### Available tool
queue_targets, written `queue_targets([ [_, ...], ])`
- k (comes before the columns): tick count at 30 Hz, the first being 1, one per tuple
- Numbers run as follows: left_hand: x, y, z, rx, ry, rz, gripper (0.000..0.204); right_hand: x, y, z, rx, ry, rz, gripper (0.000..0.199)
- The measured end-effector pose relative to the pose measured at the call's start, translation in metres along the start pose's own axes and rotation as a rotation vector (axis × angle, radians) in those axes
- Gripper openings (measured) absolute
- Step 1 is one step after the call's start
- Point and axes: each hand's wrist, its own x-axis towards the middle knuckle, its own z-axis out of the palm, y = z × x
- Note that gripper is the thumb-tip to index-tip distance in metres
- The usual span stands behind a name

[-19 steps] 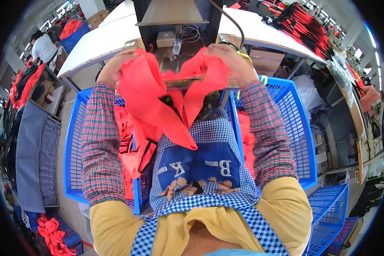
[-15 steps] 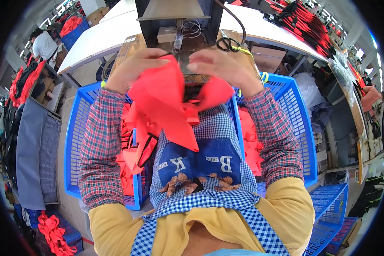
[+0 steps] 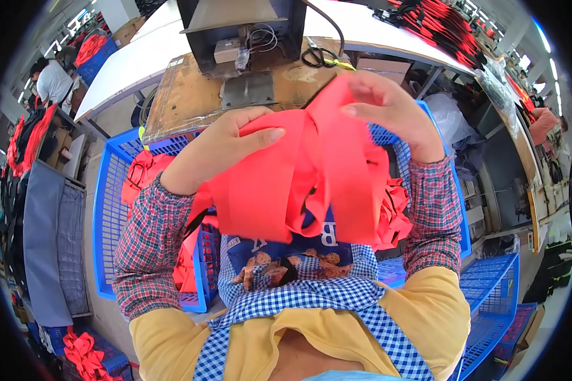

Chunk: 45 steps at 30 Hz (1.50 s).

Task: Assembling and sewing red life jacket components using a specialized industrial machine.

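A bright red fabric piece [image 3: 260, 184] hangs in broad folded strips between my hands, above my lap and the near edge of the wooden worktable. My left hand [image 3: 219, 146] grips its left part, with the thumb lying on top of the cloth. The upper right end of the same piece is pinched between the thumb and fingers of my right hand [image 3: 394, 111]. Dark edging shows near that end. Just beyond the cloth is a flat metal plate [image 3: 248, 91] on the worktable [image 3: 178, 95], below a dark machine housing [image 3: 190, 32].
Black-handled scissors [image 3: 318, 57] lie on the worktable's right. Blue plastic baskets stand on both sides of my lap, the left basket [image 3: 108, 209] holding more red pieces. White tables [image 3: 133, 63] stretch behind. A person [image 3: 54, 82] in white is at far left.
Both hands have come back from the machine toward me, and spread farther apart. The red fabric now hangs wider between them, and the metal plate has come into view.
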Motion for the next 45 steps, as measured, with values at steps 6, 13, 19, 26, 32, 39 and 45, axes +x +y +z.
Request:
queue_targets([
  [6,0.008,-0.015,-0.001,0.165,-0.076,-0.048,0.033,0.026,-0.008,0.042,-0.445,-0.25,-0.205,0.039],
  [13,0.014,-0.04,-0.036,0.259,0.008,-0.116,0.03,0.056,0.03,0.067,-0.346,-0.197,-0.241,0.033],
  [19,0.029,-0.061,-0.069,0.178,0.043,-0.188,0.03,0.094,0.053,0.086,-0.24,-0.22,-0.007,0.029],
  [26,0.055,-0.083,-0.107,-0.174,0.081,-0.403,0.036,0.139,0.076,0.096,0.017,-0.228,0.253,0.026],
  [32,0.078,-0.12,-0.14,-0.098,0.199,-0.377,0.05,0.172,0.106,0.108,0.273,-0.199,0.252,0.023],
  [39,0.094,-0.125,-0.156,-0.206,0.105,-0.428,0.058,0.186,0.11,0.105,0.443,-0.166,0.317,0.02],
  [45,0.093,-0.129,-0.159,-0.292,0.087,-0.385,0.054,0.188,0.107,0.108,0.444,-0.113,0.278,0.025],
])
